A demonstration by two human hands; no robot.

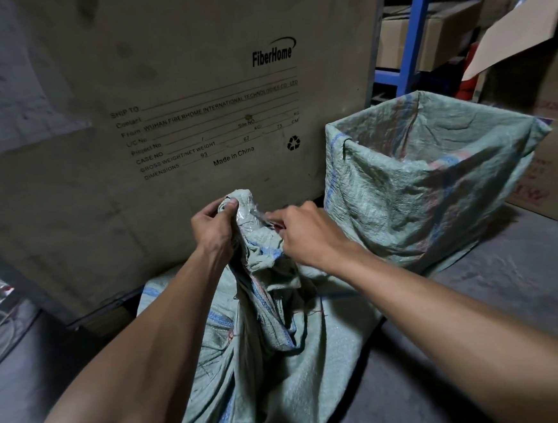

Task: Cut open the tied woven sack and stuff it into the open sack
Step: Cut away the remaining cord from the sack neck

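The cutting step is in hand: the left hand [213,228] pinches the bunched neck of the tied woven sack [263,329] on the floor, while the right hand [306,234] closes around a small blade [260,216] (type unclear) at the knot. Next, slice through, then stuff it into the open sack [428,179] just beside.

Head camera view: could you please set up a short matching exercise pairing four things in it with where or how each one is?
Things
1. tied woven sack
2. open sack
3. left hand
4. right hand

States
A. stands upright with its mouth spread wide, on the right
B. grips the bunched neck near its top
C. slumps on the floor between the forearms
D. holds a thin shiny tool against the neck

Pairs: 1-C, 2-A, 3-B, 4-D
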